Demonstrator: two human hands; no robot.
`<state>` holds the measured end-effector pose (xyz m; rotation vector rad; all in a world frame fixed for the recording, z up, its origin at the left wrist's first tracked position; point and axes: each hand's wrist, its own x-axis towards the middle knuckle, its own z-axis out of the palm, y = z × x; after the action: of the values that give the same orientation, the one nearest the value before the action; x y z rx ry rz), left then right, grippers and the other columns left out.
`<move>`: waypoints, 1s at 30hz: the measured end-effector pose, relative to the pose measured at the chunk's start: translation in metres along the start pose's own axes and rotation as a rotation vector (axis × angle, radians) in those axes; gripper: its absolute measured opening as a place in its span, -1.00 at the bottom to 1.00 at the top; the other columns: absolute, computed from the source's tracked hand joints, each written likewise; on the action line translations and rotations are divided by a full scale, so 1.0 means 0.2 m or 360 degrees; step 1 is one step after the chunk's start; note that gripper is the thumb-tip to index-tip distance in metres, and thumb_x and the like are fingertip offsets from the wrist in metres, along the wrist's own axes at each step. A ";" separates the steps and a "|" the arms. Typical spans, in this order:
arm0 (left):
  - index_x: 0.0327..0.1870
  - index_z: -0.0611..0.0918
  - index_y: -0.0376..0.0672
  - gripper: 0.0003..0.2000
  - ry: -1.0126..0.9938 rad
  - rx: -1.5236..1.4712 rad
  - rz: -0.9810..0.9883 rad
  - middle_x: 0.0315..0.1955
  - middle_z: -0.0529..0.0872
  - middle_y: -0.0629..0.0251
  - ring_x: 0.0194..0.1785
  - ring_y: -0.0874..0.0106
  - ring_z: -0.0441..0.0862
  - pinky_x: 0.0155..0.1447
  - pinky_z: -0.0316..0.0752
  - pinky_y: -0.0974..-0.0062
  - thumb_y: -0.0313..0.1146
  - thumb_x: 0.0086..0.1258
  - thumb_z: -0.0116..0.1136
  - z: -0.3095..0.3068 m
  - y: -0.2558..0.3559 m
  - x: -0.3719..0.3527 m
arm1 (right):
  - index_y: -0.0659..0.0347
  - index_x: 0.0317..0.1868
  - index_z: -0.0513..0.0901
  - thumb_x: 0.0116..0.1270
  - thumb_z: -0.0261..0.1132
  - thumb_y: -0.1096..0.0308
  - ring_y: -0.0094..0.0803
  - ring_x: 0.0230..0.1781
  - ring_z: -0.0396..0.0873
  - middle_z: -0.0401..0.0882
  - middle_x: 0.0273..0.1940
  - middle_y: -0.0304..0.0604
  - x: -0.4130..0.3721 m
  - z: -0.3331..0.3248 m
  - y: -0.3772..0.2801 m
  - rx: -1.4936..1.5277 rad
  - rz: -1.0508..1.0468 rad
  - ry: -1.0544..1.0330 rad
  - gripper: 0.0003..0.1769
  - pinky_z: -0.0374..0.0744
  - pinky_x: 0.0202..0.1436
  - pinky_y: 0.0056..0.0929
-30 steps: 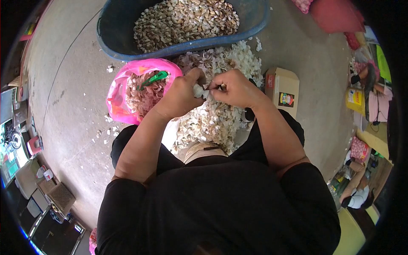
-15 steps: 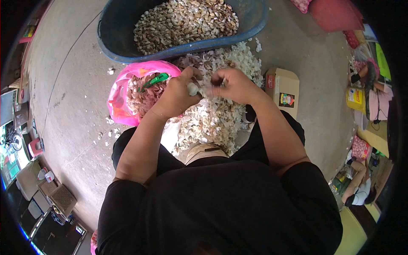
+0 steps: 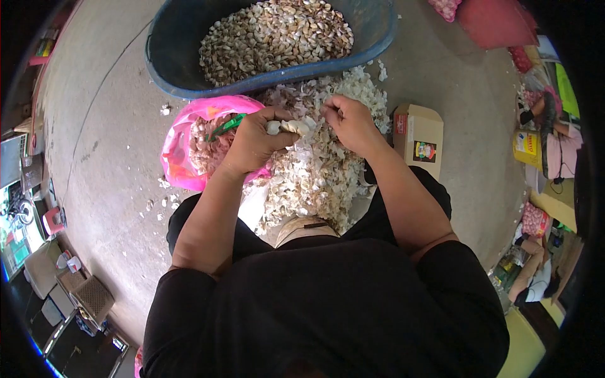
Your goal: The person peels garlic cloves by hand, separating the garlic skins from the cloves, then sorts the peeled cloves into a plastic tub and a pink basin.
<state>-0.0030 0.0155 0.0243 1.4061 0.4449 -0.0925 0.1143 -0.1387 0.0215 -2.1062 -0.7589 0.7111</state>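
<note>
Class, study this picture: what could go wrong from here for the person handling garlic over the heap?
1. The garlic piece pinched in the left hand might slip into the heap of skins below and get lost.
2. Loose skins could drift into the open pink bag or blue tub beside it.

Bare grey concrete floor (image 3: 101, 126) spread wide under soft daylight; small brown cardboard box (image 3: 419, 129) sat right, red cushion (image 3: 498, 22) beyond.

Tub (image 3: 165, 70) ahead, box (image 3: 419, 129) right — open floor (image 3: 101, 145) left
</note>
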 end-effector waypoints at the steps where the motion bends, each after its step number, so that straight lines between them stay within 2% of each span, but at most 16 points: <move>1: -0.25 0.52 -0.29 -0.75 0.0006 -0.0070 -0.0041 -0.47 0.57 0.37 -0.49 0.67 0.44 -0.45 0.37 0.72 -0.58 0.00 0.19 0.02 0.01 0.00 | 0.28 -0.33 0.48 0.16 0.20 0.29 -0.52 -0.55 0.40 0.47 -0.55 -0.18 -0.01 0.00 -0.02 0.0096 -0.0112 0.0122 -0.79 0.38 -0.46 -0.53; 2: -0.21 0.52 -0.30 -0.73 0.0015 -0.0141 -0.0080 -0.47 0.57 0.37 -0.49 0.67 0.45 -0.46 0.38 0.72 -0.57 0.01 0.19 0.02 0.03 0.00 | 0.28 -0.34 0.47 0.14 0.21 0.25 -0.46 -0.56 0.43 0.48 -0.55 -0.14 -0.02 0.00 -0.04 0.0190 -0.0229 0.0241 -0.76 0.40 -0.46 -0.50; 5: -0.14 0.50 -0.28 -0.69 -0.0089 -0.0271 -0.0170 -0.46 0.58 0.34 -0.49 0.63 0.48 -0.47 0.42 0.70 -0.56 0.03 0.19 0.01 0.00 0.01 | 0.27 -0.28 0.45 0.20 0.16 0.35 -0.60 -0.58 0.36 0.45 -0.57 -0.25 -0.03 0.03 -0.04 0.0363 -0.0392 -0.0042 -0.83 0.33 -0.51 -0.60; 8: -0.13 0.49 -0.27 -0.69 -0.0088 -0.0430 -0.0189 -0.44 0.59 0.30 -0.49 0.59 0.51 -0.46 0.46 0.66 -0.55 0.04 0.19 0.01 -0.03 0.00 | 0.27 -0.28 0.46 0.19 0.16 0.36 -0.60 -0.58 0.37 0.46 -0.58 -0.26 -0.03 0.01 -0.05 0.1006 0.0258 -0.0529 -0.84 0.34 -0.51 -0.60; 11: -0.15 0.49 -0.27 -0.70 -0.0038 -0.0920 -0.0278 -0.43 0.59 0.27 -0.48 0.55 0.52 -0.45 0.47 0.64 -0.55 0.05 0.19 0.03 0.01 -0.01 | 0.28 -0.31 0.47 0.16 0.20 0.34 -0.53 -0.55 0.39 0.48 -0.56 -0.22 -0.03 0.03 0.01 0.1339 0.0169 -0.0699 -0.81 0.36 -0.47 -0.55; 14: -0.15 0.49 -0.28 -0.71 0.0019 -0.0988 -0.0321 -0.42 0.59 0.26 -0.48 0.54 0.53 -0.45 0.47 0.63 -0.54 0.05 0.19 0.01 -0.01 0.00 | 0.29 -0.35 0.47 0.11 0.25 0.31 -0.44 -0.54 0.41 0.48 -0.54 -0.16 -0.01 0.04 0.06 -0.0094 -0.0239 -0.0551 -0.78 0.39 -0.47 -0.47; 17: -0.17 0.50 -0.29 -0.72 0.0070 -0.0530 -0.0279 -0.44 0.58 0.26 -0.48 0.55 0.52 -0.45 0.47 0.63 -0.51 0.06 0.18 0.02 -0.03 0.01 | 0.33 -0.45 0.43 -0.01 0.33 0.18 -0.15 -0.55 0.45 0.48 -0.53 0.00 -0.01 0.02 0.04 -0.0022 -0.0168 -0.0148 -0.63 0.41 -0.45 -0.32; 20: -0.10 0.46 -0.34 -0.67 -0.0033 -0.0255 -0.0313 -0.42 0.58 0.26 -0.43 0.53 0.52 -0.36 0.44 0.62 -0.55 0.06 0.13 0.03 0.01 0.01 | 0.31 -0.42 0.43 0.04 0.28 0.16 -0.11 -0.44 0.49 0.49 -0.47 0.01 -0.04 0.00 -0.09 -0.0133 -0.0328 -0.0108 -0.65 0.43 -0.39 -0.28; 23: -0.08 0.46 -0.34 -0.64 -0.0142 -0.0072 -0.0300 -0.38 0.59 0.26 -0.39 0.56 0.51 -0.30 0.44 0.64 -0.56 0.03 0.14 0.03 0.01 0.00 | 0.29 -0.37 0.43 0.07 0.23 0.17 -0.07 -0.39 0.49 0.48 -0.44 0.02 -0.05 0.06 -0.07 -0.0100 -0.0436 -0.0107 -0.67 0.43 -0.36 -0.22; 26: -0.07 0.47 -0.32 -0.63 -0.0144 0.0524 -0.0064 -0.35 0.59 0.28 -0.33 0.58 0.51 -0.23 0.43 0.66 -0.57 0.02 0.15 0.04 0.04 -0.01 | 0.27 -0.32 0.42 0.07 0.21 0.23 -0.04 -0.36 0.48 0.49 -0.43 0.04 -0.04 0.06 -0.04 -0.0165 -0.0528 -0.0151 -0.71 0.43 -0.32 -0.18; 29: -0.09 0.49 -0.29 -0.66 -0.0015 0.0632 0.0526 -0.33 0.59 0.28 -0.29 0.58 0.51 -0.18 0.42 0.64 -0.54 0.05 0.17 0.06 0.03 -0.01 | 0.28 -0.35 0.45 0.05 0.20 0.28 -0.03 -0.37 0.48 0.50 -0.42 0.05 -0.04 0.04 -0.04 -0.0367 -0.0409 -0.0270 -0.76 0.43 -0.31 -0.17; 30: -0.12 0.51 -0.27 -0.68 0.0024 0.0707 0.0619 -0.37 0.60 0.25 -0.33 0.48 0.53 -0.21 0.43 0.60 -0.48 0.05 0.19 0.06 0.01 0.00 | 0.29 -0.36 0.46 0.05 0.20 0.29 -0.02 -0.37 0.48 0.50 -0.43 0.05 -0.05 0.04 -0.04 -0.0392 -0.0424 -0.0304 -0.77 0.43 -0.31 -0.16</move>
<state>-0.0001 0.0031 0.0275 1.9077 0.1580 0.1448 0.1005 -0.1376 0.0260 -2.1150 -1.2622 0.7071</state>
